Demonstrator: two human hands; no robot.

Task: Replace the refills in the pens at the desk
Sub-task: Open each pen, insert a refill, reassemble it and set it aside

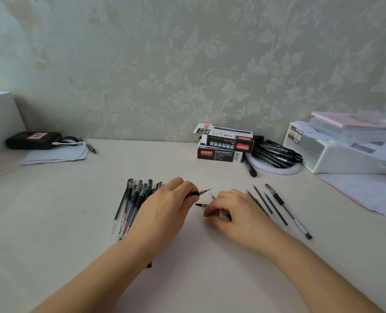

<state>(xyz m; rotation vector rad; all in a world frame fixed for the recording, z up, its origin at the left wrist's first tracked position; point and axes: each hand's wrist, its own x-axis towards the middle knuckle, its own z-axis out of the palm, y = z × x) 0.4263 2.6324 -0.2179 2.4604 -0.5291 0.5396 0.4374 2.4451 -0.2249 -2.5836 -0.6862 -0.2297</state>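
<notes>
At the desk's (52,222) far left, a black case (33,140) with a label reading 24 rests on white paper (56,155), its contents unseen. A fan of capped pens (132,202) lies just left of the left hand (165,205), partly covered by the wrist. That hand curls around a pen barrel (202,192), whose metal tip pokes out to the right of the fingers. Close beside it, the right hand (229,210) pinches a thin black refill (201,205); how far the refill runs under the fingers cannot be made out. Right of that hand lie loose refills (265,203) and a single pen (288,211), apart from the fingers. At the wall, two stacked pen boxes (224,143), the top one with its flap open, hide their contents; black markers (275,152) are heaped beside them on a white disc (277,170). A white organiser (345,159) holds papers at the far right, cut off by the frame.
</notes>
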